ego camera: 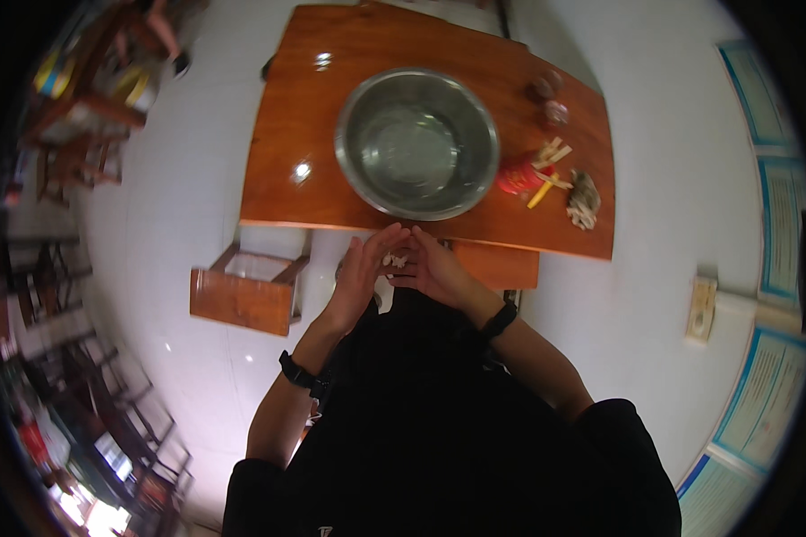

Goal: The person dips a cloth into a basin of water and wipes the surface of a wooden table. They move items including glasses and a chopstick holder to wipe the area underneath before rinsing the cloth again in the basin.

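A large round stainless steel basin (416,144) stands on a varnished wooden table (289,121); its bottom looks shiny, and whether it holds water I cannot tell. Just in front of the table's near edge, my left hand (366,268) and my right hand (436,268) are held close together, fingertips nearly meeting. Small whitish pieces (394,260) show between the hands, seemingly lying on the fingers of my right hand. What they are is too small to tell. The left hand's fingers are extended beside them, and I see nothing held in it.
Right of the basin lie a red packet (520,176), wooden sticks (552,153), a yellow object (542,193) and a crumpled cloth-like bundle (583,199). Glass jars (555,113) stand farther back. Wooden stools (242,301) are near the table's front edge. A person's leg (164,30) shows at upper left.
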Available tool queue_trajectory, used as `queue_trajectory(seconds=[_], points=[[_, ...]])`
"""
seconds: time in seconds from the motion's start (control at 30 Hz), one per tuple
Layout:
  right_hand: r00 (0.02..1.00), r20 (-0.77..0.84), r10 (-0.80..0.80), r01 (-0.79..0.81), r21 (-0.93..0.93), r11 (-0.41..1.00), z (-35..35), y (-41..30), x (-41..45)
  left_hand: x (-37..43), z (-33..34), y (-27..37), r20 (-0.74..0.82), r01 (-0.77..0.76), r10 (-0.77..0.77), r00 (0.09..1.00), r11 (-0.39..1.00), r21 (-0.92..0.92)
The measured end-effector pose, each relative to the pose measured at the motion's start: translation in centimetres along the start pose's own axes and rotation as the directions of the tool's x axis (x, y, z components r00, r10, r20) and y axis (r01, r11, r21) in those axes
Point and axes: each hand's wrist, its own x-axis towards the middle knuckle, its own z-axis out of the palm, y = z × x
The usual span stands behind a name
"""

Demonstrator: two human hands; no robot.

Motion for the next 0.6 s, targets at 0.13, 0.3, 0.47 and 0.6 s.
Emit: queue_trajectory(seconds=[0.13, 0.3, 0.47, 0.6], points=[[0.99, -0.086, -0.109, 0.12, 0.135, 0.984, -4.0, -0.3, -2.4, 3.2, 3.5, 0.3, 0.212, 0.036, -0.069, 0.975, 0.987, 0.156], [0.994, -0.056, -0.097, 0.108, 0.248, 0.963, -9.0, 1.8, -5.6, 6.3, 5.8, -1.8, 0.293, 0.229, -0.236, 0.927, 0.972, 0.058], [0.903, -0.421, -0.085, 0.224, 0.294, 0.929, -16.1, 4.0, -6.9, 9.0, 4.0, -3.8, 0.164, 0.388, -0.562, 0.811, 0.725, 0.569], [0.769, -0.638, -0.051, 0.386, 0.399, 0.832, -24.1, 5.2, -7.5, 8.3, -2.4, -8.1, 0.088, 0.342, -0.582, 0.809, 0.586, 0.734]])
